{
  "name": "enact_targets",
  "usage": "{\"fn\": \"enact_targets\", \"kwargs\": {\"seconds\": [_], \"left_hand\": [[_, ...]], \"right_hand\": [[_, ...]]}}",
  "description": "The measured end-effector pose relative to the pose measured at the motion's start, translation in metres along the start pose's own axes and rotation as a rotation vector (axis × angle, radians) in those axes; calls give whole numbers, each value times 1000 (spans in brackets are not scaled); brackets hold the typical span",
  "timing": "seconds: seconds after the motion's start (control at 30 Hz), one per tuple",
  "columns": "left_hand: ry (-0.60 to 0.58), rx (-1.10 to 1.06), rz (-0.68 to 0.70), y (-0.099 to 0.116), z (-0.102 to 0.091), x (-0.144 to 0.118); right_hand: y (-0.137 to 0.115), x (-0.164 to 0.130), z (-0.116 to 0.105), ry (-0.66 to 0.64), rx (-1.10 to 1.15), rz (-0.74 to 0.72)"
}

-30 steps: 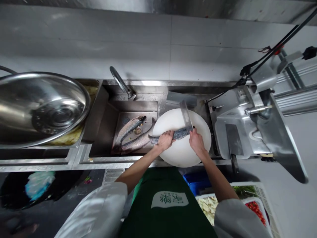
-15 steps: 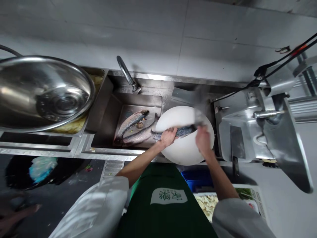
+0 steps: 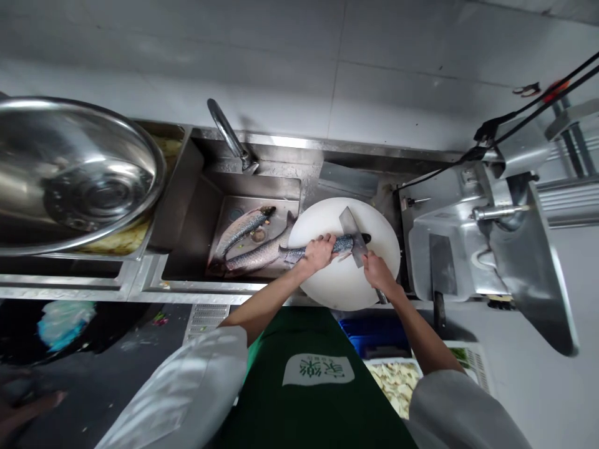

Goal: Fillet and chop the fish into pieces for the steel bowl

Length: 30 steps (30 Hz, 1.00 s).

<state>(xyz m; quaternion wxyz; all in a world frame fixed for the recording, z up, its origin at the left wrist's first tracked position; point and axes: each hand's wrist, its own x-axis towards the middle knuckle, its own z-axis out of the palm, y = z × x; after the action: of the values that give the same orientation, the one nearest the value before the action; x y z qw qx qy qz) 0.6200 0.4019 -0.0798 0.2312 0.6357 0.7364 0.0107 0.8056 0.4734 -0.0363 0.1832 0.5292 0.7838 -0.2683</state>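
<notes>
Holding the fish [image 3: 322, 247] down flat is the left hand [image 3: 319, 252], a bit right of the middle of the frame. Its fingers are curled over the fish's middle and press it onto the round white cutting board [image 3: 344, 287]. The fish lies sideways on the board, its tail sticking off the board's left edge toward the sink [image 3: 255, 206] and its dark head pointing right.

The right hand [image 3: 375, 269] is shut tight around the handle of a big cleaver [image 3: 354, 236]. The wide blade stands on the fish near the head end, just right of the left hand's fingers.

To do this cut well, I think the left hand should keep its fingertips tucked back, away from the blade, because they are very near it. A wet fish could slip, so a firm press is wise. The blade looks best held straight down and not tipped.

Two more fish [image 3: 248, 243] lie in the sink, left of the board. A big shiny metal bowl [image 3: 70, 174] sits at the upper left. A grey metal machine [image 3: 486, 243] stands at the right.
</notes>
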Motion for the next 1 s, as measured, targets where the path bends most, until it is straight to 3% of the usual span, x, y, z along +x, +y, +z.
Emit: {"fn": "enact_targets", "kwargs": {"seconds": [0.3, 0.57, 0.87, 1.0], "left_hand": [[20, 5, 67, 2, 6, -9], [-35, -21, 1, -4, -5, -9], [-162, 3, -16, 23, -12, 21], [-119, 4, 25, 19, -10, 13]], "right_hand": [[-35, 39, 0, 61, 87, 11], [-26, 32, 6, 94, 45, 51], [-30, 20, 19, 90, 68, 65], [-31, 27, 20, 116, 102, 68]]}}
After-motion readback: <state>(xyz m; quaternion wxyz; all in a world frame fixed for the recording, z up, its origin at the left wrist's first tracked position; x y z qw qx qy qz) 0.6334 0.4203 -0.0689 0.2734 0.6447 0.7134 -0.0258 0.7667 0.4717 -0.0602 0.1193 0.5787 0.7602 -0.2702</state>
